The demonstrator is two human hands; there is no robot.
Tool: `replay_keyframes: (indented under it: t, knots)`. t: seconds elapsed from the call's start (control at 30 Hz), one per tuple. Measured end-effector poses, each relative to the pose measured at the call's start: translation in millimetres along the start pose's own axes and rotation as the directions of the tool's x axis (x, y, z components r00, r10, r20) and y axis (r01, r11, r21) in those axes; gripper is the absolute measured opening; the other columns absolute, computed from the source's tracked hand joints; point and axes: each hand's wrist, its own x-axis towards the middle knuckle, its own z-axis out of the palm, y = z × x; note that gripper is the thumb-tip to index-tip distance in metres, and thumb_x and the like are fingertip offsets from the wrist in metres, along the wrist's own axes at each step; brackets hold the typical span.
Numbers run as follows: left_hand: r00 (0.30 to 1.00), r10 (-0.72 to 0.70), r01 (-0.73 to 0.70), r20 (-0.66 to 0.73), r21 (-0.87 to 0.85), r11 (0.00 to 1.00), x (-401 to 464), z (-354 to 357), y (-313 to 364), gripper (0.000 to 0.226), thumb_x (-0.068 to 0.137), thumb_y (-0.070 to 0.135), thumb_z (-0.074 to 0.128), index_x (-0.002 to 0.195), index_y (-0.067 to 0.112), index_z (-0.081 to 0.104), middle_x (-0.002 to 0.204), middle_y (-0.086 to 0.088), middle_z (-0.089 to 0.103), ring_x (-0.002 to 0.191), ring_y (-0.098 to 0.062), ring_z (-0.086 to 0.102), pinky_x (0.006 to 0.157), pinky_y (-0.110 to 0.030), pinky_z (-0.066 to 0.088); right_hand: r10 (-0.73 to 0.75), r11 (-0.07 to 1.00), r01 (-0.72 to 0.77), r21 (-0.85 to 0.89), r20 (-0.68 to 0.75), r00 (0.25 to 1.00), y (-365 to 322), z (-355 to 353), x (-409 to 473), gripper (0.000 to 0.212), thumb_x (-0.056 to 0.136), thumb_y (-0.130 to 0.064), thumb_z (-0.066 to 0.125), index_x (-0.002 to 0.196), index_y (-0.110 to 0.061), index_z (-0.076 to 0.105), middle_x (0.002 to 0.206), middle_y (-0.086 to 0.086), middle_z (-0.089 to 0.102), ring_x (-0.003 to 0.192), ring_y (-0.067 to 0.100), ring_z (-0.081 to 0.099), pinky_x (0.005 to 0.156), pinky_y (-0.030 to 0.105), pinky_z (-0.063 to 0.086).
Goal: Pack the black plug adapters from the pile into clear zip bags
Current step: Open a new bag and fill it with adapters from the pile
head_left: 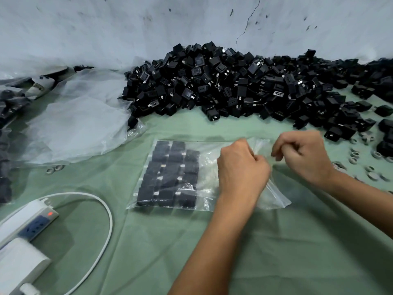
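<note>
Adapters (234, 81) black, bag (212, 173) clear, table (276, 252) cloth pale green, power strip (27, 222) white with blue sockets.

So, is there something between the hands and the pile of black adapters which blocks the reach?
Nothing visible blocks it. Between the pile of black adapters and both hands lies only bare green cloth. But the left hand and right hand both pinch the open end of the zip bag, so they are occupied.

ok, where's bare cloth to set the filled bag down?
Bare green cloth lies in front of the zip bag, between the white cable and the right forearm. A narrow strip runs between the bag and the adapter pile. Crowded: grey rings on the right, loose plastic sheet on the left.
</note>
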Motion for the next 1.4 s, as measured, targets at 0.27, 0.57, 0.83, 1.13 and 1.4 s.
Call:
replay_keyframes:
  t: [0.27, 0.57, 0.83, 1.13, 1.4]
  knots:
    - [0.993, -0.022, 0.020, 0.119, 0.023, 1.000, -4.8, 12.3, -19.1, 0.010, 0.080, 0.021, 0.060, 0.083, 0.013, 0.063, 0.086, -0.010, 0.069, 0.086, -0.035, 0.064, 0.075, -0.042, 0.056, -0.076, 0.871, 0.255, -0.419, 0.397, 0.915, 3.5, 64.0, 128.1, 0.047, 0.092, 0.005, 0.052, 0.134, -0.011, 0.065, 0.137, 0.010, 0.061, 0.121, 0.033, 0.055, 0.107, 0.042, 0.043]
    - [0.989, -0.071, 0.071, 0.131, 0.003, 0.997, 0.6, 13.3, -22.8, 0.011, 0.078, 0.027, 0.063, 0.083, 0.016, 0.062, 0.088, -0.006, 0.069, 0.087, -0.034, 0.063, 0.075, -0.041, 0.056, 0.140, 0.746, 0.277, -0.605, 0.550, 0.823, -8.4, 92.4, 149.2, 0.041, 0.095, 0.000, 0.059, 0.136, -0.009, 0.058, 0.130, 0.011, 0.033, 0.093, 0.038, 0.060, 0.090, 0.049, 0.053]
    - [0.992, -0.092, 0.093, 0.092, -0.004, 0.996, 0.3, 17.5, -24.6, 0.007, 0.079, 0.023, 0.064, 0.074, 0.019, 0.062, 0.078, 0.003, 0.067, 0.080, -0.024, 0.063, 0.071, -0.030, 0.051, 0.320, 0.793, -0.041, -0.608, 0.358, 0.877, 8.4, 34.1, 109.6, 0.033, 0.103, -0.038, 0.059, 0.115, -0.011, 0.072, 0.118, 0.014, 0.057, 0.105, 0.034, 0.061, 0.093, 0.043, 0.050]
    - [0.986, -0.167, 0.166, 0.002, -0.138, 0.976, -7.6, 15.7, -16.8, 0.008, 0.082, 0.025, 0.068, 0.077, 0.021, 0.063, 0.076, 0.004, 0.067, 0.072, -0.015, 0.065, 0.066, -0.030, 0.053, 0.299, 0.928, -0.356, 0.105, 0.359, 0.884, -19.8, -20.0, -1.4, 0.020, 0.098, -0.017, 0.066, 0.082, -0.020, 0.078, 0.077, 0.001, 0.074, 0.058, 0.010, 0.061, 0.050, 0.023, 0.050]
    - [0.995, 0.029, -0.038, -0.093, -0.093, 0.995, -17.8, -9.7, 17.8, 0.009, 0.084, 0.019, 0.063, 0.076, 0.018, 0.059, 0.069, 0.005, 0.062, 0.068, -0.010, 0.059, 0.061, -0.025, 0.045, 0.226, 0.951, -0.308, 0.017, 0.643, 0.732, -46.0, -26.5, -4.9, 0.029, 0.077, -0.005, 0.061, 0.084, -0.031, 0.071, 0.064, -0.011, 0.062, 0.057, 0.006, 0.051, 0.054, 0.027, 0.042]
